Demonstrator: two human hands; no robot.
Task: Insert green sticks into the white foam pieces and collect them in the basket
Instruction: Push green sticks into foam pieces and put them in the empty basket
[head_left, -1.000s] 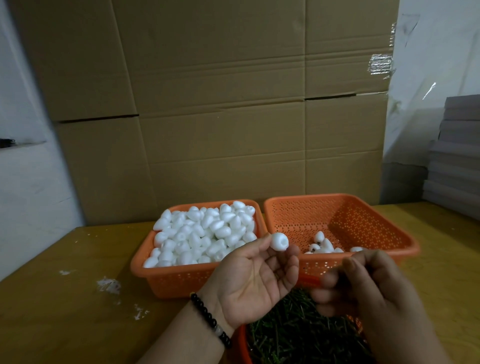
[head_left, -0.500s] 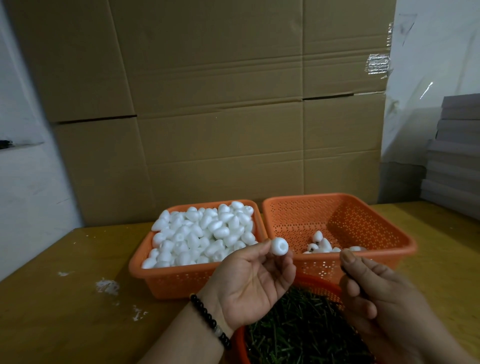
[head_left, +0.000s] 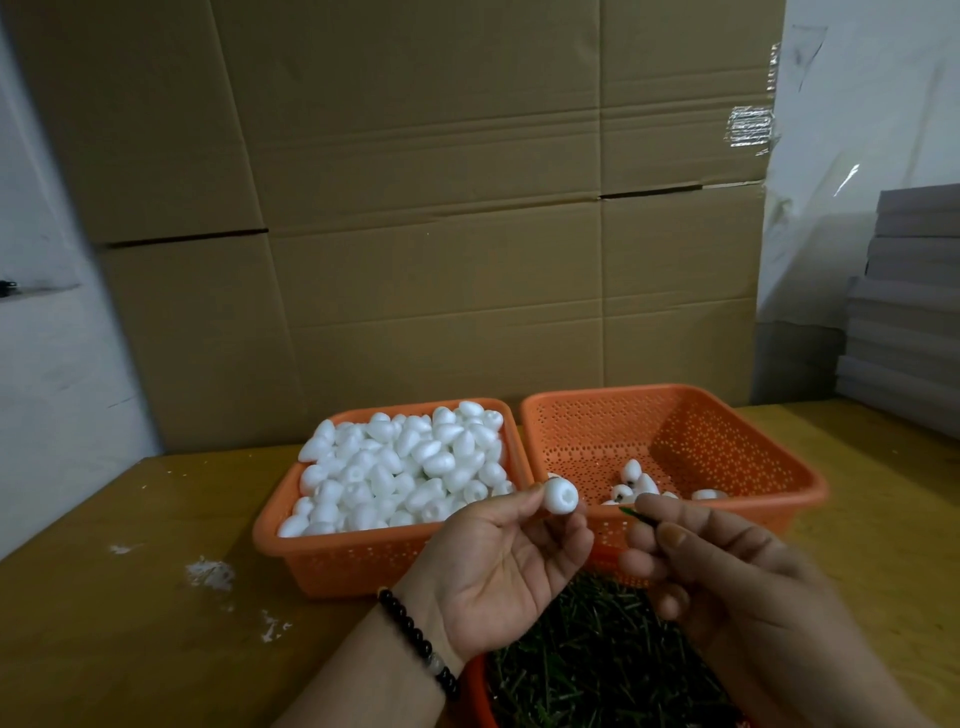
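Between left hand (head_left: 498, 577) fingertips, a white foam piece (head_left: 561, 497) shows its hole; right hand (head_left: 727, 587) pinches a green stick (head_left: 635, 515).

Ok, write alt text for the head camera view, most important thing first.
A left hand holds a white foam piece at its fingertips while the right hand points a green stick toward it, not yet inserted. Behind on the wooden table sit an orange basket full of foam pieces and a nearly empty orange basket; a container of green sticks lies below the hands.
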